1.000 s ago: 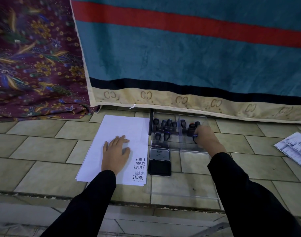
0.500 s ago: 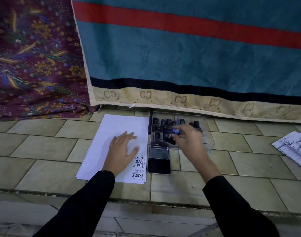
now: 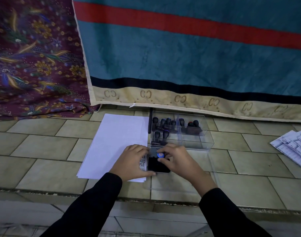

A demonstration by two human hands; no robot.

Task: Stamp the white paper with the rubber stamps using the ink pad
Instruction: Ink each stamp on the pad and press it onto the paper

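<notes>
A stack of white paper (image 3: 117,142) lies on the tiled floor, with black stamped words near its lower right corner, partly hidden by my left hand (image 3: 131,162). That hand rests on the paper's corner and its fingers touch the left edge of the open black ink pad (image 3: 157,166). My right hand (image 3: 178,162) holds a rubber stamp with a blue-ringed knob (image 3: 160,155) upright over the ink pad. Whether the stamp face touches the ink is hidden. Behind the pad stands a clear plastic box (image 3: 197,144) holding several dark-handled rubber stamps (image 3: 165,126).
A teal, red-striped cloth (image 3: 189,57) and a maroon floral cloth (image 3: 35,65) hang down behind the box. Printed sheets (image 3: 295,146) lie on the tiles at the right. A clear lid (image 3: 180,183) lies under the pad. A ledge edge runs below my wrists.
My right hand took a blue-ringed stamp out of the box and brought it down over the ink pad. My left hand slid right along the paper to the pad's edge.
</notes>
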